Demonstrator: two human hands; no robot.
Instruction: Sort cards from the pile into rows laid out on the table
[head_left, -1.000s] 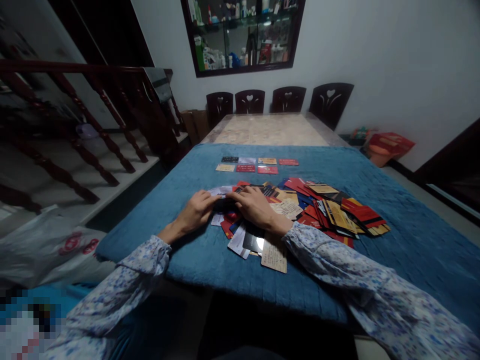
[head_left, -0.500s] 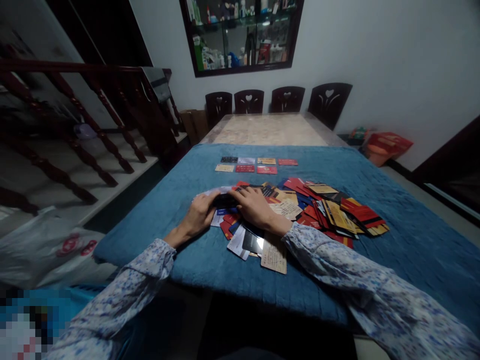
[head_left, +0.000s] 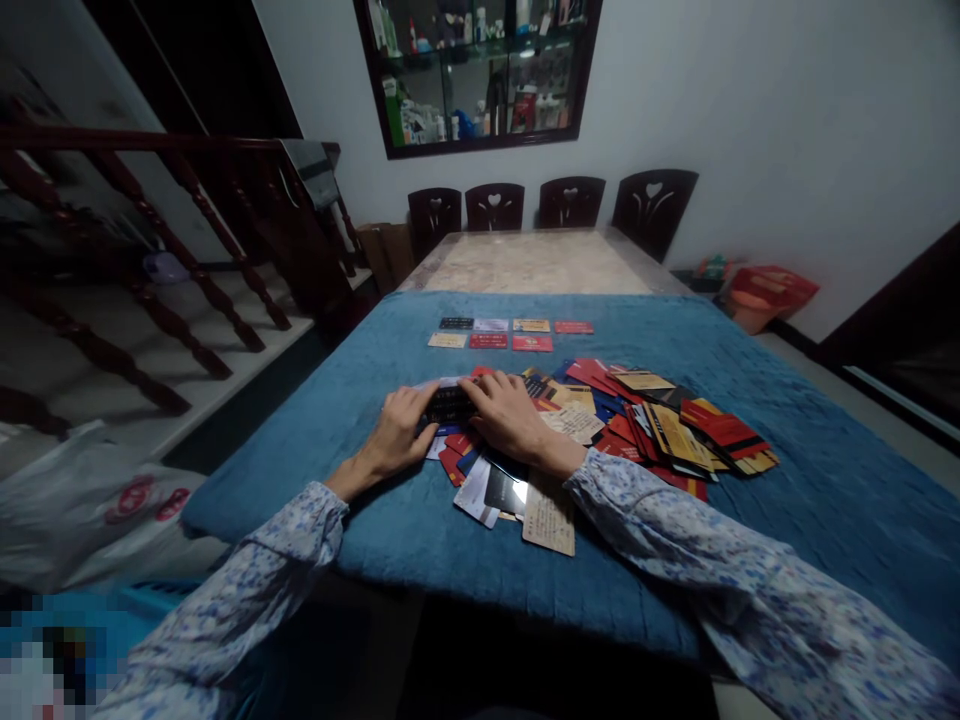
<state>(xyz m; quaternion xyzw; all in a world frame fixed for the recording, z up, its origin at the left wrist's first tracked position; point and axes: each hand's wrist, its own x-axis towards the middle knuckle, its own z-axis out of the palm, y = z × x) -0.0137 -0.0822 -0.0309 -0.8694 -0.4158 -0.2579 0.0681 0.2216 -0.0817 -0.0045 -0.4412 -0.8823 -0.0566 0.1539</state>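
Note:
A heap of plastic cards in red, yellow, blue and black lies spread on a blue cloth over the table. My left hand and my right hand meet at the heap's left end, both pinching one dark card between their fingertips. More cards lie under my right wrist, among them a black card and a beige card. Two short rows of single cards lie laid out farther back on the cloth.
Beyond the cloth the bare marble tabletop runs to several dark chairs against the wall. A glass cabinet hangs above them. A dark wooden stair railing stands on the left, a white plastic bag below it.
Both hands have stayed at the left end of the heap and shifted slightly, and the dark card between them now shows more plainly. The camera has tilted a little.

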